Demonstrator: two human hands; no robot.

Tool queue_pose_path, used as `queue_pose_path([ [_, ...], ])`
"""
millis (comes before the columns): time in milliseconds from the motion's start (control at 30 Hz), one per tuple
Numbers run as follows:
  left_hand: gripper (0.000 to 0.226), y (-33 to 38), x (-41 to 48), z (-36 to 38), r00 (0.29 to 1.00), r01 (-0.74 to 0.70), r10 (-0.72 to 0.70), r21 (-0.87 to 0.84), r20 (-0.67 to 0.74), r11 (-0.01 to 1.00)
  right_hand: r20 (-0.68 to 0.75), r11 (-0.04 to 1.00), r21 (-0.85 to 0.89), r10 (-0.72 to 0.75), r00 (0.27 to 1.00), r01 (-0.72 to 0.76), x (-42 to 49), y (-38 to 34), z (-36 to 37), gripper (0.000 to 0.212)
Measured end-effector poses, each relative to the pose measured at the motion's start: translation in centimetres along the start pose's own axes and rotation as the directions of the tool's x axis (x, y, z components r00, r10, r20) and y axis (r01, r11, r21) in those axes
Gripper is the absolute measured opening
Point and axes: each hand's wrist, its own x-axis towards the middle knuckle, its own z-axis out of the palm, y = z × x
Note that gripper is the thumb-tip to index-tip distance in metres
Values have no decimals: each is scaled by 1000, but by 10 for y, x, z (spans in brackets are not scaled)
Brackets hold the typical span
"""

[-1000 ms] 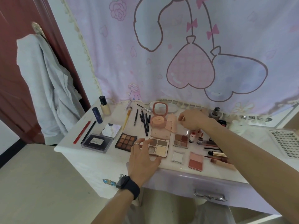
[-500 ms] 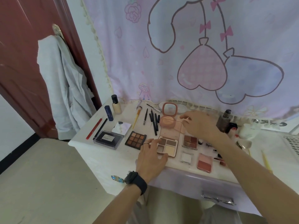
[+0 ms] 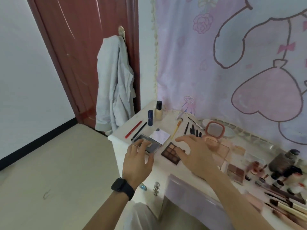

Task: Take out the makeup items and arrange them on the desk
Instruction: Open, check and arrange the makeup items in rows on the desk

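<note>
Makeup lies spread over the white desk (image 3: 121, 143). My left hand (image 3: 137, 160), with a black watch on the wrist, rests its fingers on the dark flat palette case (image 3: 153, 146) near the desk's left front corner. My right hand (image 3: 194, 151) hovers with spread fingers over the brown eyeshadow palette (image 3: 170, 152), covering its right part. Behind them lie a white square compact (image 3: 160, 136), a yellow-handled brush (image 3: 177, 128), several black pencils (image 3: 194, 130) and a pink mirror compact (image 3: 215, 130). Neither hand holds anything.
A foundation bottle (image 3: 158, 111), a blue tube (image 3: 150, 117), a red pencil (image 3: 133, 129) and a black pencil (image 3: 139, 131) sit at the back left. Blurred bottles (image 3: 285, 161) and brushes crowd the right. A grey garment (image 3: 114, 90) hangs on the red door.
The view has swung left. My left hand moved from the beige palette to the dark case; my right hand moved left from the pink compact to above the brown palette.
</note>
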Motion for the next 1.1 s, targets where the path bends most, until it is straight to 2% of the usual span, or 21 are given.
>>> queue_pose_path([
  [167,39,-22,8,0,995,-75,62,182,74,980,240,968,-249,41,970,21,62,-2,38,49],
  [400,37,-27,11,0,984,-162,135,269,119,949,445,912,-410,166,880,35,108,-3,57,30],
  [500,37,-28,14,0,982,-175,150,269,110,947,460,907,-418,166,872,48,111,-5,55,29],
  [667,34,-27,18,-3,978,-198,169,297,120,934,399,920,-391,158,903,12,110,-8,48,35],
  [800,36,-24,23,-7,971,-207,160,293,177,933,299,965,-239,176,938,-105,108,-6,28,34],
  [867,40,-23,26,-9,963,-192,127,275,236,942,237,981,-4,190,953,-194,95,-6,16,35],
  [967,43,-20,31,-14,953,-160,80,261,294,952,191,865,413,222,956,-283,59,-15,-1,32],
  [1033,42,-12,33,-18,943,-151,71,227,326,962,179,780,547,244,953,-303,28,-23,-12,28],
  [1100,37,4,31,-25,953,-114,93,58,290,992,186,706,634,258,948,-316,-1,-28,-22,27],
])
